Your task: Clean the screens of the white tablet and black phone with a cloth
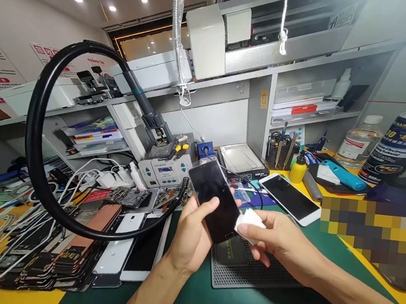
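A black smartphone [215, 201] with a dark screen is tilted up in my left hand [195, 228]. The thumb of that hand lies across the glass, and its fingers wrap round behind the phone. My right hand [277, 239] pinches a folded white tissue [250, 222] at the phone's lower right corner. The tissue appears to touch the phone's edge there. Below both hands lies a dark perforated mat [222, 275] on a green work mat [195, 294]. To the right rests a white-framed phone [290, 197], screen up.
Stacked phone parts [76, 255] and white phones [118, 244] crowd the left, under a black hose loop [30, 153]. A soldering station [166, 170] stands behind. At right are a yellow bottle [298, 169], a clear bottle [358, 141] and a spray can [399, 143].
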A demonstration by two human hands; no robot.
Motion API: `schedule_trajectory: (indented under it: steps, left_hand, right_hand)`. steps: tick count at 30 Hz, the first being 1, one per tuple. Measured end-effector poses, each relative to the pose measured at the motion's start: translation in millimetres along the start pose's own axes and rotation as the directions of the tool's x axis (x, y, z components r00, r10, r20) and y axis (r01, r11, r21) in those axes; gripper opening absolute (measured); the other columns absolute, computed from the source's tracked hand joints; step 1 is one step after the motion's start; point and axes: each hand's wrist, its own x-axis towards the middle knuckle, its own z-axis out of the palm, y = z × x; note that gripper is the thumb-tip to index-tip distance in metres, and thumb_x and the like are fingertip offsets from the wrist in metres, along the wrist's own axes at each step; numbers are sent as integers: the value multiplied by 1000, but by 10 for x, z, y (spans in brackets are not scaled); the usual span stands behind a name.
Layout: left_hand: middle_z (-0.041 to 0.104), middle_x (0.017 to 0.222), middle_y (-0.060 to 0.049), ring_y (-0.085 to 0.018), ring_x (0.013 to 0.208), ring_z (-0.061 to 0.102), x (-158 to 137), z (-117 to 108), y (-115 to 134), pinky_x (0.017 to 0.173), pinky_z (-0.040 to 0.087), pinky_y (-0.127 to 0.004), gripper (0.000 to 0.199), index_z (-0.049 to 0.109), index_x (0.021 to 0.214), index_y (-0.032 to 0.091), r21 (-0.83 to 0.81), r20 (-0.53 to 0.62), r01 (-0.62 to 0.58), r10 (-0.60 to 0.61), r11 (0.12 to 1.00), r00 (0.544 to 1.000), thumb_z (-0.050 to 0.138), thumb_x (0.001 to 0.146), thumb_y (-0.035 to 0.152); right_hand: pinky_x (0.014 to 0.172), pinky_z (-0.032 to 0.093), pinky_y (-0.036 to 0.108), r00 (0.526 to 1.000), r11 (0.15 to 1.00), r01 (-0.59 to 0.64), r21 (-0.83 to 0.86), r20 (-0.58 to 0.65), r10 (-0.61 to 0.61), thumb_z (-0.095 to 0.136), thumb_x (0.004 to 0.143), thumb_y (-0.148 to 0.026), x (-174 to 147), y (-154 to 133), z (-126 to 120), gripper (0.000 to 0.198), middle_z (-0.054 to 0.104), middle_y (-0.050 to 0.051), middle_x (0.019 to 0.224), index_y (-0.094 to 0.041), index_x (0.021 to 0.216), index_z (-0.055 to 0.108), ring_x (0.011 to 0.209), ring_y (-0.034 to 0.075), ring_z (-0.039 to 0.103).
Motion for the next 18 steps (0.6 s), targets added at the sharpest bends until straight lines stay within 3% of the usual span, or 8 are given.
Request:
schedule_trajectory:
  steps: [7,12,18]
  left_hand:
    - [74,119,-12,-28,106,73,-4,-142,-77,97,56,-49,48,54,138,21,8,-77,43,-42,999,996,66,91,19]
    - [75,115,-11,-28,103,74,13,-151,-68,97,56,-50,44,59,132,20,-8,-107,32,-33,999,994,66,89,17]
    - [75,115,-10,-28,103,74,24,-148,-89,97,55,-48,43,61,129,20,-24,-140,15,-18,1000,990,68,86,15]
  right_hand:
    - [43,41,20,999,995,-25,-102,-30,22,82,75,-50,-2,9,28,40,58,-3,54,-17,73,61,49,12,55]
    - [43,41,21,999,994,-46,-101,-17,45,80,77,-51,6,25,29,39,60,-2,54,-17,73,62,49,12,56]
    - [44,41,22,997,968,-75,-240,-24,71,70,85,-52,5,30,106,39,62,0,54,-17,71,61,46,12,55]
